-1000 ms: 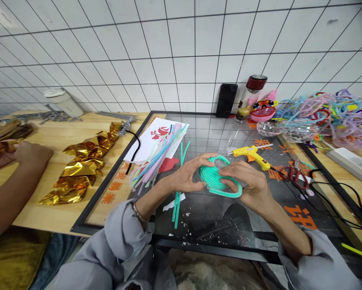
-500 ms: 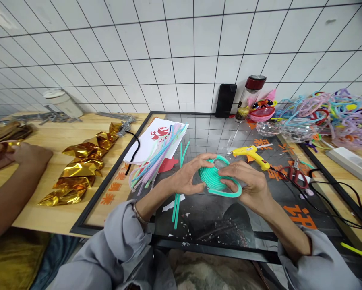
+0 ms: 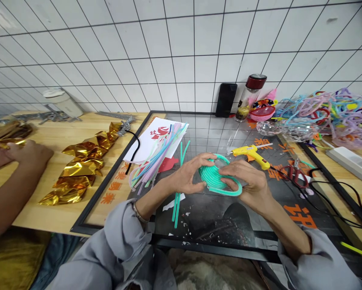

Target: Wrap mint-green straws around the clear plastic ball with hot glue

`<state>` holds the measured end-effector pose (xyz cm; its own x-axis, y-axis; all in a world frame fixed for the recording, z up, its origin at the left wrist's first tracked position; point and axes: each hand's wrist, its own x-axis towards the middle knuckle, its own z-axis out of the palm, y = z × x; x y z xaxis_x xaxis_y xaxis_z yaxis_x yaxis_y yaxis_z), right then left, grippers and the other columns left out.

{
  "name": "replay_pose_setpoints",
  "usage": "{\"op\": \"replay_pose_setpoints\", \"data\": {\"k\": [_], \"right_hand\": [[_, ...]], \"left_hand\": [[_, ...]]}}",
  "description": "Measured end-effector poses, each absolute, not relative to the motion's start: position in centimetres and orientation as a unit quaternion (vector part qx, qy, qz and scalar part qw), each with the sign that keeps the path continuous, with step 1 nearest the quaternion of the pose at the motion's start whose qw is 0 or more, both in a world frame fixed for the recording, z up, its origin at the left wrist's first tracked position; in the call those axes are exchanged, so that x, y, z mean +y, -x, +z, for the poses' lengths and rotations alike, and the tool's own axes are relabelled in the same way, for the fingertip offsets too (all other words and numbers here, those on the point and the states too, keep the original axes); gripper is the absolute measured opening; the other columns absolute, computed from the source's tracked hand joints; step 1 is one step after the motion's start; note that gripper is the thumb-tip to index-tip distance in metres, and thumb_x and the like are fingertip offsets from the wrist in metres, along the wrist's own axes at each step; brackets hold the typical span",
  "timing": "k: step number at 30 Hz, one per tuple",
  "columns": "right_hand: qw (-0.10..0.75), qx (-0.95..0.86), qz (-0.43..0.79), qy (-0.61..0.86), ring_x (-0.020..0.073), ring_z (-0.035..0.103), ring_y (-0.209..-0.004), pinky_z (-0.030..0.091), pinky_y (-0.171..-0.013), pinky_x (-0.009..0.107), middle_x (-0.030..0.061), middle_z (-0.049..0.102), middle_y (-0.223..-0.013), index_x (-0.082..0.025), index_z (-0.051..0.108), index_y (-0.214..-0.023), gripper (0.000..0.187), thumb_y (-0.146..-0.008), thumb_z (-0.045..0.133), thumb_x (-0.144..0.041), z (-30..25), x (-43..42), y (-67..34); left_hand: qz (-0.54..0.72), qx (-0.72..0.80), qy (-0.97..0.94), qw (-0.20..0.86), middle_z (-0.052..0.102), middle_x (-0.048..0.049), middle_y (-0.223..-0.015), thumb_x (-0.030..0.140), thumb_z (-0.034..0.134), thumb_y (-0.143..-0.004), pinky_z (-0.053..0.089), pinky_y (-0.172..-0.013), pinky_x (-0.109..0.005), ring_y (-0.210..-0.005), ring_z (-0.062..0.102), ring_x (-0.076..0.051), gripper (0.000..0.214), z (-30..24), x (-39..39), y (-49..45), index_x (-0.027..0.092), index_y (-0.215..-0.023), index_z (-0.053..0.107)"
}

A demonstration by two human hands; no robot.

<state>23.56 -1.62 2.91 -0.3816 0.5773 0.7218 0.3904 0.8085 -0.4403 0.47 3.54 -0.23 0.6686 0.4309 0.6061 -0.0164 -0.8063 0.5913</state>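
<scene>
Between my hands is a coiled green pipe cleaner (image 3: pixel 212 177), wound into a rounded cup-like shape, with a loose loop curving out on the right. My left hand (image 3: pixel 189 175) grips its left side, thumb below and fingers above. My right hand (image 3: pixel 249 181) pinches the coil's right side where the loose loop bends round. Just behind the right hand lies a yellow hot glue gun (image 3: pixel 251 154). Straight green pipe cleaners (image 3: pixel 176 211) lie by my left wrist. Farther left, a bundle of pastel pipe cleaners (image 3: pixel 159 155) rests on white paper (image 3: pixel 141 139) with red print.
Gold foil (image 3: pixel 79 173) lies on the wooden table at left, near a co-worker's hands (image 3: pixel 23 155). A phone (image 3: pixel 226 100) and a glass bottle (image 3: pixel 250 96) stand by the wall. At right are tangled pipe cleaners (image 3: pixel 334 112), red-handled scissors (image 3: pixel 297 177), black cables and a white power strip (image 3: pixel 354 163).
My hands and the green coil stay almost in place, with only a very slight shift. At left, the co-worker's hands have moved a little with the gold strip.
</scene>
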Motion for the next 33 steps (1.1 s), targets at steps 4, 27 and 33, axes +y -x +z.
{"op": "replay_pose_setpoints", "data": {"k": [4, 27, 33], "right_hand": [[0.472, -0.826, 0.098, 0.292, 0.0187, 0.069, -0.084, 0.057, -0.078, 0.033, 0.0046, 0.075, -0.089, -0.021, 0.070, -0.101, 0.018, -0.086, 0.069, -0.010, 2.80, -1.60, -23.62], [0.472, -0.826, 0.096, 0.292, 0.0186, 0.068, -0.083, 0.056, -0.076, 0.034, 0.0042, 0.076, -0.089, -0.022, 0.070, -0.102, 0.020, -0.087, 0.069, -0.009, 2.76, -1.54, -23.61], [0.473, -0.827, 0.094, 0.288, 0.0181, 0.068, -0.082, 0.056, -0.075, 0.034, 0.0040, 0.075, -0.089, -0.022, 0.069, -0.102, 0.020, -0.087, 0.069, -0.009, 2.70, -1.50, -23.61]], "left_hand": [[0.391, 0.115, -0.867, 0.287, 0.050, -0.0164, -0.143, 0.021, 0.069, -0.080, 0.041, -0.113, -0.059, -0.141, 0.047, -0.034, 0.062, -0.28, 3.56, -0.52, 0.027, -0.136, 0.043], [0.390, 0.119, -0.865, 0.294, 0.050, -0.0160, -0.145, 0.024, 0.070, -0.081, 0.041, -0.113, -0.062, -0.143, 0.045, -0.035, 0.062, -0.50, 3.57, -0.54, 0.027, -0.136, 0.042], [0.387, 0.123, -0.865, 0.293, 0.050, -0.0171, -0.144, 0.023, 0.071, -0.080, 0.041, -0.114, -0.061, -0.142, 0.045, -0.035, 0.064, -0.52, 3.59, -0.55, 0.026, -0.136, 0.042]]}}
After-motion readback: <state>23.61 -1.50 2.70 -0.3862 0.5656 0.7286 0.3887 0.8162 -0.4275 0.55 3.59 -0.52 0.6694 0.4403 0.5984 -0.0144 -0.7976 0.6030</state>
